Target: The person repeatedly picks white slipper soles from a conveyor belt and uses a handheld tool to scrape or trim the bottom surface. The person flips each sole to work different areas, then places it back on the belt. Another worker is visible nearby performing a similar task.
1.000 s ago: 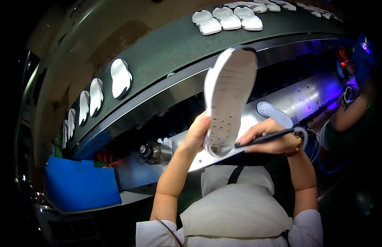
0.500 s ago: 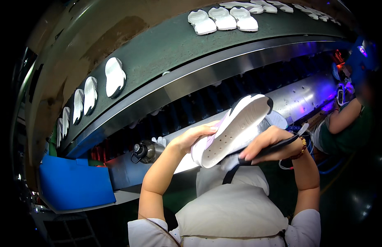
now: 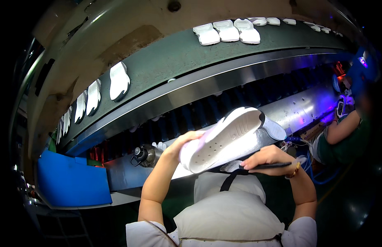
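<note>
A white shoe sole (image 3: 226, 142) with a pale lavender side and dark trim at one end is gripped by my left hand (image 3: 186, 143) along its left side. Its hollowed face, dotted with small holes toward the near end, is turned up and toward me. My right hand (image 3: 268, 159) is closed around the black handle of a brush (image 3: 277, 165). The pale bristles (image 3: 231, 166) point left, close under the near right edge of the sole; whether they touch it I cannot tell.
Beyond the metal rail, a green conveyor belt (image 3: 166, 64) carries several white soles (image 3: 119, 81). On the metal ledge stands a dark bottle (image 3: 145, 155), left of my left arm. A blue panel (image 3: 73, 179) is at the left. At the right, a co-worker's arm (image 3: 343, 127) reaches in.
The sole has shifted slightly left and down in my left hand. My right hand and the brush have dropped a little, the handle now lying more level. The belt's soles appear lower in the picture.
</note>
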### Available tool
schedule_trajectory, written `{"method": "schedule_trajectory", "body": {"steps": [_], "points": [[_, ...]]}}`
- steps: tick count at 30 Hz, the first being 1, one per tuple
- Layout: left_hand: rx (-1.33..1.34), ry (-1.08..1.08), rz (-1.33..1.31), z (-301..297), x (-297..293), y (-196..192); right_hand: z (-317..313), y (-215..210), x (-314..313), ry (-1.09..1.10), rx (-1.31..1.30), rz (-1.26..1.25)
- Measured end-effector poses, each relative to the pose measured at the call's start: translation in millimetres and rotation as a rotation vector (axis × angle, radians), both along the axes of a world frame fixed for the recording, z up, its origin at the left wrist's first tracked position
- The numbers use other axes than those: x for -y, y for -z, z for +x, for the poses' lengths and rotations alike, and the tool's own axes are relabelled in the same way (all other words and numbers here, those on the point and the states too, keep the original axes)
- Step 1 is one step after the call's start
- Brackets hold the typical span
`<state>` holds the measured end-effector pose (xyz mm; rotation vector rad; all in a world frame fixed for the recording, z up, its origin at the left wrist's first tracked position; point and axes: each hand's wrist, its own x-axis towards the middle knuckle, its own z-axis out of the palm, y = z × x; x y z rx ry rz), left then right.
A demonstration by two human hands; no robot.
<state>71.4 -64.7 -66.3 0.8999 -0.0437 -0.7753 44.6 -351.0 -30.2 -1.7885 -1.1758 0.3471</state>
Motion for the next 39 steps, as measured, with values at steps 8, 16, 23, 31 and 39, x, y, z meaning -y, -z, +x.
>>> {"method": "schedule_trajectory", "body": {"steps": [8, 16, 23, 31, 39], "points": [[0.178, 0.069, -0.075, 6, -8, -3, 7, 3, 4, 0.266, 0.141, 0.209], [-0.061, -0.235, -0.604, 9, 47, 20, 1, -9, -11, 0.429, 0.151, 0.336], [-0.078, -0.308, -0.473, 1, 76, 17, 15, 12, -36, 0.592, 0.159, 0.332], [0.041, -0.351, -0.529, 1, 62, 12, -14, -15, -27, 0.182, 0.122, 0.210], [0.152, -0.475, -0.590, 5, 60, -5, -6, -2, -32, 0.163, 0.048, 0.345]]}}
